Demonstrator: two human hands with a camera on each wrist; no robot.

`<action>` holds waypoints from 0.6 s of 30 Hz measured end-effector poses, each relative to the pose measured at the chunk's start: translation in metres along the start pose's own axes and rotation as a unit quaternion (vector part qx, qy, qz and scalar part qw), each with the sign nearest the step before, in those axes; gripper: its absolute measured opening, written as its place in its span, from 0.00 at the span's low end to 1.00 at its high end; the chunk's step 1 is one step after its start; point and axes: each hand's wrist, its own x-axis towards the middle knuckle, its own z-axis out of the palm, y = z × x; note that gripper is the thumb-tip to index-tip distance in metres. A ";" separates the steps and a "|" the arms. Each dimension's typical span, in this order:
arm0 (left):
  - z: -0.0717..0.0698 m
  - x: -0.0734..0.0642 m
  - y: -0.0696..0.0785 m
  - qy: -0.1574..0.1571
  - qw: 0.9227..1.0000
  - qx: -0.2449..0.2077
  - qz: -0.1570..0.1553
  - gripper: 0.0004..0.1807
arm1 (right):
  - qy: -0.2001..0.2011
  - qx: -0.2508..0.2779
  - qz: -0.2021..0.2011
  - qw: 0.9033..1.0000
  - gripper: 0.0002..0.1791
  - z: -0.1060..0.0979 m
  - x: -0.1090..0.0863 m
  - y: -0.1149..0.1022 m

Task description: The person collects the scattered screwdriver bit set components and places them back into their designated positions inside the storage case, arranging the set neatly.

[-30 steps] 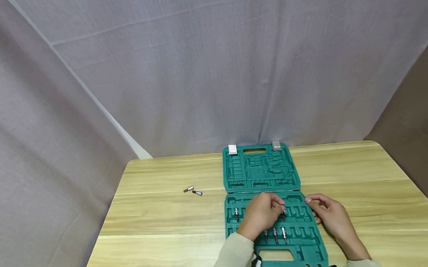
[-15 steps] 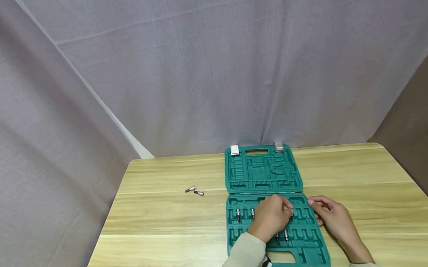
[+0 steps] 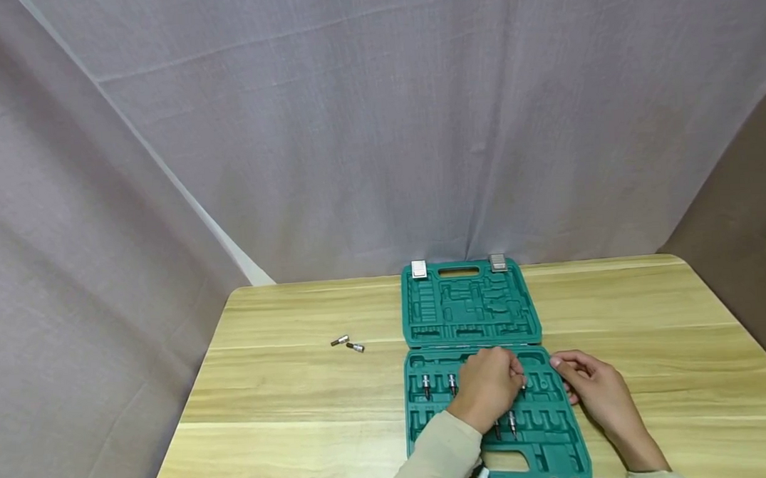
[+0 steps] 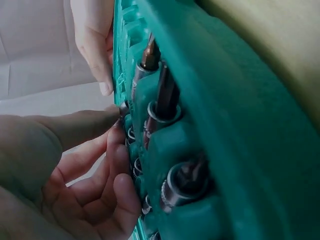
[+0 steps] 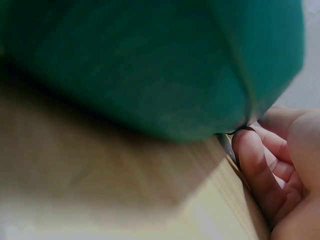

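Observation:
A green plastic tool case (image 3: 553, 454) lies unfolded on the table. Over its near half, my left hand (image 3: 488, 385) pinches a small metal bit socket (image 4: 123, 108) between thumb and forefinger, right at a slot of the upper row. Most of that socket is hidden by the fingers. Other bit sockets sit in slots: one at the upper left (image 3: 426, 386), another beside it (image 3: 452, 384), and more in the lower row (image 3: 512, 424). My right hand (image 3: 596, 388) holds the case's right edge near the hinge, thumb on top of the rim and fingers curled below.
Two loose bit sockets (image 3: 339, 340) lie close together on the wooden table (image 3: 287, 400), left of the case. The case lid (image 3: 471, 335), with two metal latches (image 3: 419, 269), lies flat toward the back. A grey curtain (image 3: 354, 162) hangs behind the table.
My left hand has shifted right along the upper row with the bit socket, uncovering a seated socket to its left. The right hand keeps its place at the case edge.

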 end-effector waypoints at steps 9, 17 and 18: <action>0.001 0.001 -0.004 0.008 1.000 0.004 0.021 0.15 | 0.002 -0.002 -0.007 1.000 0.26 0.001 0.000 0.003; -0.001 0.004 -0.001 -0.003 1.000 -0.027 0.006 0.18 | 0.006 -0.001 -0.009 1.000 0.25 0.000 0.001 0.003; -0.002 0.005 0.000 -0.004 1.000 -0.030 0.002 0.18 | 0.006 -0.001 -0.010 1.000 0.25 0.000 0.000 0.003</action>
